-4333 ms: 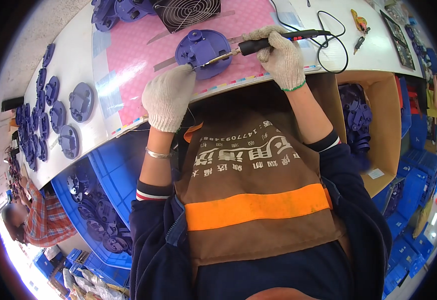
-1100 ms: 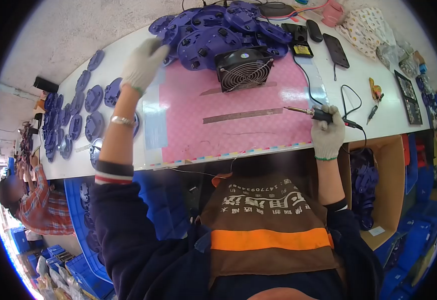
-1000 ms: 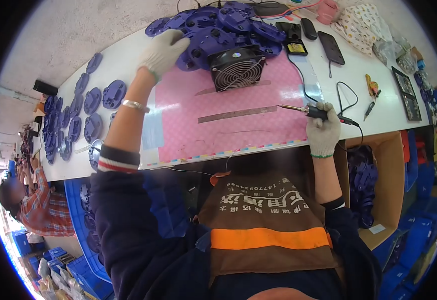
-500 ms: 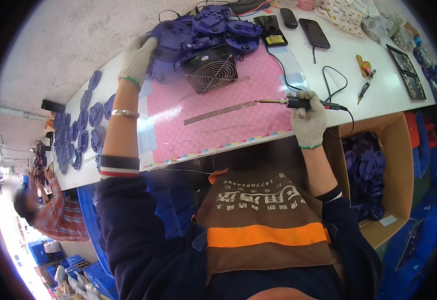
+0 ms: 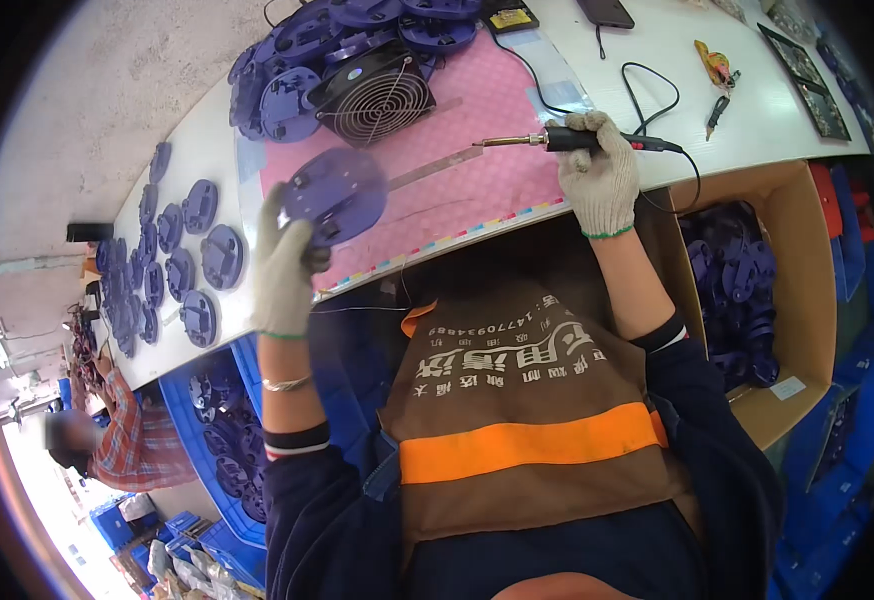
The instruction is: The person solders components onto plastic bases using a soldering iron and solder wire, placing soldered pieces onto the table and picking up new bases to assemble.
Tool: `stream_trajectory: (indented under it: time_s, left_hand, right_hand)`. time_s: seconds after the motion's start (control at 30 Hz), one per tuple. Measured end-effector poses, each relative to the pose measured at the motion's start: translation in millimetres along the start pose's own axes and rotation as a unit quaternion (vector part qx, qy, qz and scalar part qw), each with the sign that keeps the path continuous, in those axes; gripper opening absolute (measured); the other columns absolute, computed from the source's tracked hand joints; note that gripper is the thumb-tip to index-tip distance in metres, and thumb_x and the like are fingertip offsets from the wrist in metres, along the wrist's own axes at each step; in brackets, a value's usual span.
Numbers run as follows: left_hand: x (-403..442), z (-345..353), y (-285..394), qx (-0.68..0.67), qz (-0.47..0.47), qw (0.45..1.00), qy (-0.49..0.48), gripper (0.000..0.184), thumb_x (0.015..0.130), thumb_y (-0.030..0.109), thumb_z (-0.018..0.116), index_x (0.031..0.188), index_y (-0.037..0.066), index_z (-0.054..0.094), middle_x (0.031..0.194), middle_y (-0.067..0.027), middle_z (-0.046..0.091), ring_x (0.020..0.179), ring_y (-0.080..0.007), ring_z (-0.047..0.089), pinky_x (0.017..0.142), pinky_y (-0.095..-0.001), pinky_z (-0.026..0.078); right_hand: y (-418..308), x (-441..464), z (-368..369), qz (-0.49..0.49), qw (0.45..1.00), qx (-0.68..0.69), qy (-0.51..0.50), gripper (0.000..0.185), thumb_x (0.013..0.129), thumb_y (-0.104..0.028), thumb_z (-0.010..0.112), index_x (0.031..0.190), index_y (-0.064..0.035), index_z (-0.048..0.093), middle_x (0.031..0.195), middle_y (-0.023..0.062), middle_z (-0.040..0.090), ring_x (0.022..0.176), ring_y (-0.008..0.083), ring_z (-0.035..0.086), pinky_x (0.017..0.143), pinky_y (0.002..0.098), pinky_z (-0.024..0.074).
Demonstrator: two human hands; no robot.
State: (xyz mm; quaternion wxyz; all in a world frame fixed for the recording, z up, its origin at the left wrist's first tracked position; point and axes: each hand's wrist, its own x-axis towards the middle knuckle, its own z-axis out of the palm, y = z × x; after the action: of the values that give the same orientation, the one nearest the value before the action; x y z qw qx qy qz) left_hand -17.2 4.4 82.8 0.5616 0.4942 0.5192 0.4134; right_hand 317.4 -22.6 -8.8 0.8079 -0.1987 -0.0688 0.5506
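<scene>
My gloved left hand (image 5: 285, 255) grips a round purple plastic housing (image 5: 342, 195) by its near edge, held over the left part of the pink mat (image 5: 477, 90). The housing is slightly blurred by motion. In my gloved right hand (image 5: 600, 175) is a soldering iron (image 5: 567, 138), its metal tip pointing left above the mat. A black fan with a wire grille (image 5: 382, 105) stands beyond the housing. Behind it and to its left rises a pile of similar purple housings (image 5: 292, 100).
More purple housings (image 5: 221, 257) lie in rows on the white table at left. Below them is a blue bin (image 5: 227, 500) of parts. A cardboard box (image 5: 807, 260) of purple parts stands at right. A phone (image 5: 607, 12) and cutters (image 5: 719, 108) lie on the table. A person (image 5: 127, 435) sits at far left.
My left hand has come from the pile towards me with a purple housing in it. My right hand still holds the soldering iron. The whole view has shifted.
</scene>
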Motion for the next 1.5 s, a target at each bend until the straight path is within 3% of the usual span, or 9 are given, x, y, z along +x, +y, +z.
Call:
stream_trajectory:
  time_s: [0.17, 0.33, 0.43, 0.57, 0.67, 0.83, 1.0, 1.47, 1.5]
  left_hand:
    - [-10, 42, -10, 0.162, -0.013, 0.987, -0.013, 0.06, 0.086, 0.014, 0.057, 0.14, 0.003, 0.033, 0.093, -0.0117, 0.06, 0.069, -0.0138, 0.057, 0.063, -0.0258, 0.05]
    - [-7, 34, -8, 0.514, 0.076, 0.854, -0.022, 0.061, 0.073, 0.017, 0.069, 0.13, 0.004, 0.05, 0.111, -0.0149, 0.059, 0.09, -0.0212, 0.063, 0.075, -0.0324, 0.052]
    - [17, 31, -17, 0.485, 0.32, 0.808, -0.099, 0.064, 0.068, 0.022, 0.07, 0.128, 0.009, 0.05, 0.125, -0.014, 0.052, 0.093, -0.0252, 0.061, 0.079, -0.0355, 0.051]
    - [37, 42, -25, 0.442, 0.249, 0.837, -0.204, 0.06, 0.067, 0.028, 0.073, 0.123, 0.014, 0.054, 0.128, -0.0151, 0.05, 0.105, -0.0312, 0.055, 0.087, -0.0394, 0.048]
    - [36, 47, -36, 0.541, 0.312, 0.774, -0.106, 0.061, 0.067, 0.033, 0.073, 0.123, 0.016, 0.054, 0.126, -0.0161, 0.05, 0.107, -0.0338, 0.054, 0.088, -0.0433, 0.046]
    - [19, 64, -37, 0.554, 0.234, 0.798, -0.01, 0.061, 0.067, 0.039, 0.072, 0.12, 0.013, 0.056, 0.118, -0.0186, 0.055, 0.103, -0.0391, 0.055, 0.086, -0.0464, 0.046]
    - [14, 67, -44, 0.577, 0.22, 0.785, 0.057, 0.067, 0.069, 0.046, 0.071, 0.123, 0.012, 0.05, 0.118, -0.0157, 0.052, 0.105, -0.0361, 0.054, 0.084, -0.0457, 0.045]
    - [-34, 35, -69, 0.461, 0.272, 0.844, 0.026, 0.015, 0.075, 0.012, 0.069, 0.088, 0.005, 0.065, 0.097, -0.0094, 0.061, 0.09, -0.0272, 0.056, 0.079, -0.0376, 0.045]
    - [-32, 37, -66, 0.431, 0.281, 0.857, 0.029, 0.012, 0.075, 0.009, 0.068, 0.087, 0.004, 0.065, 0.094, -0.0098, 0.062, 0.088, -0.0271, 0.057, 0.079, -0.0368, 0.045]
  right_hand:
    - [4, 3, -13, -0.04, 0.997, -0.058, -0.029, 0.01, 0.087, -0.008, 0.055, 0.095, -0.0013, 0.056, 0.097, 0.0088, 0.058, 0.075, 0.0127, 0.051, 0.058, 0.0166, 0.0385]
    - [3, 2, -9, -0.023, 0.999, -0.022, -0.01, 0.013, 0.087, -0.009, 0.055, 0.097, -0.0007, 0.056, 0.096, 0.0119, 0.059, 0.078, 0.0156, 0.052, 0.054, 0.0197, 0.0366]
    - [0, 2, -11, -0.006, 1.0, 0.007, -0.025, 0.016, 0.085, -0.01, 0.054, 0.096, 0.0003, 0.058, 0.095, 0.0154, 0.061, 0.078, 0.0195, 0.054, 0.054, 0.0228, 0.0384]
    - [0, 2, -10, -0.01, 1.0, 0.007, -0.026, 0.016, 0.085, -0.01, 0.054, 0.097, 0.0005, 0.058, 0.095, 0.0159, 0.061, 0.075, 0.02, 0.053, 0.054, 0.0231, 0.0378]
    - [-1, 1, -10, -0.014, 1.0, 0.0, -0.021, 0.017, 0.085, -0.011, 0.055, 0.097, 0.0005, 0.058, 0.096, 0.0162, 0.061, 0.077, 0.0207, 0.053, 0.055, 0.0233, 0.0375]
    - [-1, 2, -11, -0.006, 0.998, -0.012, -0.058, 0.02, 0.087, -0.012, 0.051, 0.101, 0.0011, 0.056, 0.101, 0.0167, 0.059, 0.086, 0.0229, 0.054, 0.059, 0.0247, 0.0384]
    - [2, -4, 6, -0.018, 0.999, -0.046, 0.01, 0.013, 0.088, -0.01, 0.055, 0.097, -0.0005, 0.055, 0.099, 0.0122, 0.055, 0.064, 0.0127, 0.04, 0.056, 0.02, 0.0377]
    - [1, -5, 0, -0.016, 0.993, -0.114, -0.029, 0.02, 0.091, -0.011, 0.046, 0.105, 0.0009, 0.055, 0.102, 0.0121, 0.058, 0.08, 0.0138, 0.051, 0.057, 0.021, 0.0387]
    - [2, -7, 1, -0.14, 0.893, -0.413, -0.106, 0.019, 0.089, -0.004, 0.044, 0.102, 0.0028, 0.056, 0.1, 0.0113, 0.06, 0.084, 0.0147, 0.055, 0.064, 0.0217, 0.0429]
